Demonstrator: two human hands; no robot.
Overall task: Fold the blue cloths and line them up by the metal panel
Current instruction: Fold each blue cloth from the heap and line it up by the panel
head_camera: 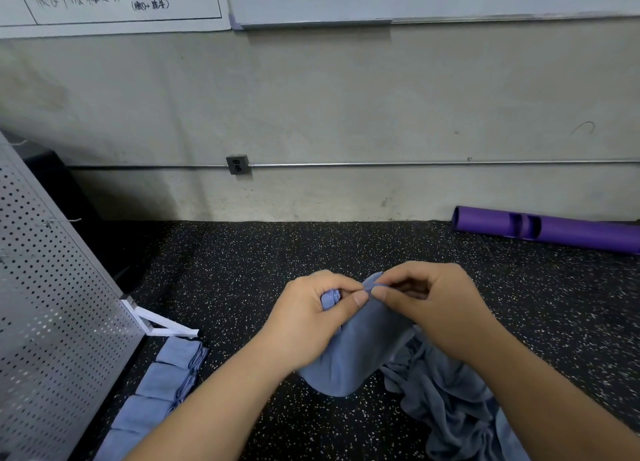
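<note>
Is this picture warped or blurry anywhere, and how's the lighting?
Head view: the wide lens makes the forearms loom large toward the bottom edge; light is soft and even, shadows faint, with a pale sheen low on the metal panel; the left hand, right hand and the blue cloth they hold look sharp.

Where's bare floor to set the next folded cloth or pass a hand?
Free: floor strip between folded row and held cloth; wide stretch from held cloth to the wall. Crowded: row's far end closed off by the panel's white foot; unfolded pile fills the right.
</note>
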